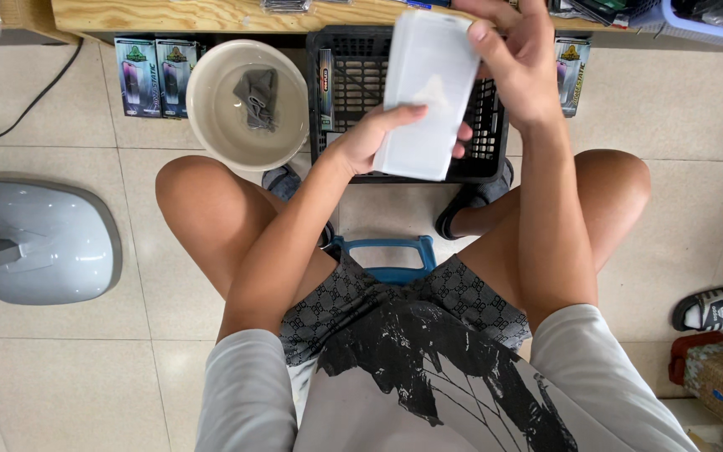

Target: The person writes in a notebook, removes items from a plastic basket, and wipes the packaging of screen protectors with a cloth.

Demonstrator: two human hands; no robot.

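Note:
I am seated on a blue stool (391,251), looking down between my knees. My left hand (370,138) holds a flat white rectangular box (427,88) from underneath at its lower edge. Fingers of my right hand (516,67) grip the same box at its upper right corner. The box hovers above a black plastic crate (353,79) that stands on the tiled floor in front of my feet.
A beige bowl (211,125) of water with a grey cloth (258,96) sits left of the crate. Small packaged boxes (154,75) lean under a wooden bench (169,15). A grey fan base (39,243) lies at left; another person's sandalled foot (717,308) at right.

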